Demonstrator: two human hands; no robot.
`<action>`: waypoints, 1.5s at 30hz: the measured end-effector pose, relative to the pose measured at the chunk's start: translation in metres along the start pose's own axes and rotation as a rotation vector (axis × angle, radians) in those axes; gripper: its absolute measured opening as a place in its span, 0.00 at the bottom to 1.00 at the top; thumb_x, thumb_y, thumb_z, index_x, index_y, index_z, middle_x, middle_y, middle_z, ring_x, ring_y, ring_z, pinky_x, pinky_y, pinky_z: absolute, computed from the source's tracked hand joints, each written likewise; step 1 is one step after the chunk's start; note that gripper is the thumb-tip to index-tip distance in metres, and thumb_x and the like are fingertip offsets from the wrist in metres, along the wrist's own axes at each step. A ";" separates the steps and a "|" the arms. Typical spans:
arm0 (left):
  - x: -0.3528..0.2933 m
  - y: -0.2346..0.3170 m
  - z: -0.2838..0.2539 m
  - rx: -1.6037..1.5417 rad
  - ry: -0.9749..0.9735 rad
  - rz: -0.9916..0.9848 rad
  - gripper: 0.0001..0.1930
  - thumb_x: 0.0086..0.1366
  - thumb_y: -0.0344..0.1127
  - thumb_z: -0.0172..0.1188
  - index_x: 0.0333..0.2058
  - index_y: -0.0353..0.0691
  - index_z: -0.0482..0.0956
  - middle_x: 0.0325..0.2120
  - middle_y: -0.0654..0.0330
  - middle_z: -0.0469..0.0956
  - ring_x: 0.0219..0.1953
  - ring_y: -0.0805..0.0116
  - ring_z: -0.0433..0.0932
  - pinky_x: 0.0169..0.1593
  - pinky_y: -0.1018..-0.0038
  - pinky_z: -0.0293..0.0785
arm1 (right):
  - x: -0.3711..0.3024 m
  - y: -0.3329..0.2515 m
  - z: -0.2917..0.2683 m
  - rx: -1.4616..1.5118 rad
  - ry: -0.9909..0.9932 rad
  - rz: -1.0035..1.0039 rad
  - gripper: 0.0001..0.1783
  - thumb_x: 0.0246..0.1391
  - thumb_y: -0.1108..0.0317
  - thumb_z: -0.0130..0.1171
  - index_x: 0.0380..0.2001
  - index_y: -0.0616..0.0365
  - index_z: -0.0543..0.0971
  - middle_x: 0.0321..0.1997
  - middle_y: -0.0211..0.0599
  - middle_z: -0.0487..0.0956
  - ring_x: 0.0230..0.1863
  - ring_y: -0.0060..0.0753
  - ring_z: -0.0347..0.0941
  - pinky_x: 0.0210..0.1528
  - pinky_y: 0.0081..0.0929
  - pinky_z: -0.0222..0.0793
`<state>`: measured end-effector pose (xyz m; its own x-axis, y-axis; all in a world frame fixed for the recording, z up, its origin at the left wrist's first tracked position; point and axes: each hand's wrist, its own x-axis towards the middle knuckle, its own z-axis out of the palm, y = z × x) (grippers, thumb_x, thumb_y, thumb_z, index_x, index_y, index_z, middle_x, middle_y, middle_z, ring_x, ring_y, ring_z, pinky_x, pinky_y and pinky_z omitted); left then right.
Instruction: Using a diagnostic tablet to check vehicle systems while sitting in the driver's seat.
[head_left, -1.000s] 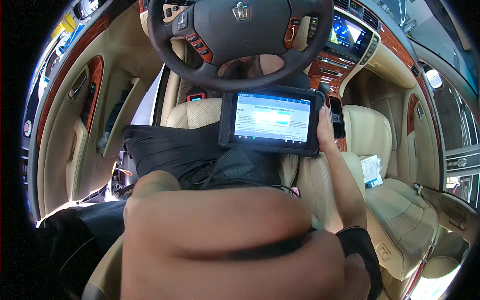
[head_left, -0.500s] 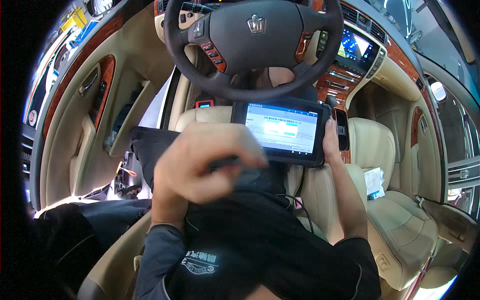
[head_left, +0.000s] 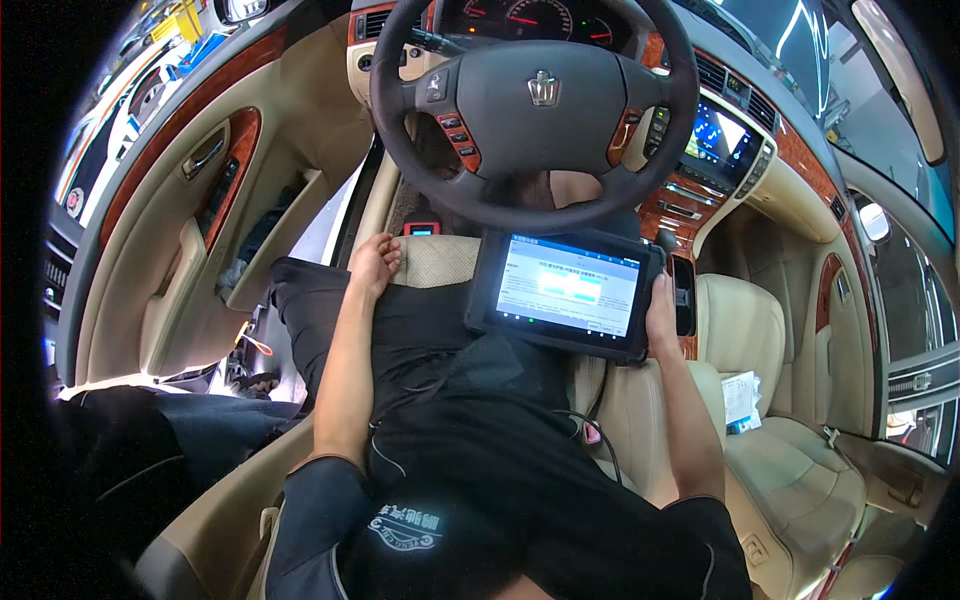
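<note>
A black-cased tablet point(head_left: 566, 285) with a lit screen leans across my lap, just below the steering wheel point(head_left: 545, 200). My right hand point(head_left: 661, 312) grips its right edge, thumb on the frame. My left hand point(head_left: 377, 262) lies by the front left edge of the beige seat point(head_left: 435, 262), away from the tablet. Its fingers are curled in, and I see nothing in them. Just ahead of that hand, near the floor, sits a small red and black device point(head_left: 421, 229) with a little lit display.
The driver's door point(head_left: 140, 300) stands open at the left, with a person's dark-clothed legs point(head_left: 190, 440) beside it. A black cable point(head_left: 612, 445) runs by my right hip. Papers point(head_left: 741, 400) lie on the passenger seat point(head_left: 790, 455). The dash screen point(head_left: 718, 138) is lit.
My left hand has drawn back from in front of the tablet and come down by the seat's edge. My right hand keeps hold of the tablet. The view has shifted slightly.
</note>
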<state>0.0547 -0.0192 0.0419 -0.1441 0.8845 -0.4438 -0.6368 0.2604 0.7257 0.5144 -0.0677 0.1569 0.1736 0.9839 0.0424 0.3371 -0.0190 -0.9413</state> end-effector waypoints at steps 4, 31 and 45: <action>-0.003 -0.002 0.009 0.140 0.000 0.078 0.07 0.63 0.33 0.46 0.34 0.37 0.69 0.23 0.61 0.72 0.22 0.73 0.70 0.27 0.79 0.68 | 0.004 0.010 -0.004 -0.096 0.015 -0.031 0.27 0.65 0.53 0.28 0.57 0.60 0.62 0.53 0.38 0.66 0.55 0.30 0.60 0.60 0.26 0.50; 0.002 -0.005 0.006 0.169 -0.008 0.096 0.07 0.62 0.33 0.46 0.35 0.35 0.69 0.23 0.60 0.71 0.23 0.71 0.71 0.28 0.77 0.70 | 0.009 0.022 -0.003 0.138 -0.028 -0.042 0.27 0.66 0.57 0.29 0.60 0.64 0.55 0.59 0.42 0.62 0.60 0.31 0.55 0.63 0.25 0.47; -0.001 -0.003 0.009 0.183 -0.026 0.095 0.08 0.63 0.34 0.46 0.35 0.35 0.69 0.23 0.60 0.71 0.23 0.71 0.71 0.28 0.77 0.70 | 0.005 0.014 -0.003 0.053 0.024 0.002 0.26 0.65 0.58 0.31 0.63 0.57 0.51 0.64 0.42 0.57 0.65 0.34 0.51 0.64 0.26 0.43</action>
<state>0.0641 -0.0172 0.0449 -0.1760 0.9175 -0.3566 -0.4725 0.2390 0.8483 0.5230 -0.0635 0.1454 0.1970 0.9792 0.0481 0.2878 -0.0109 -0.9576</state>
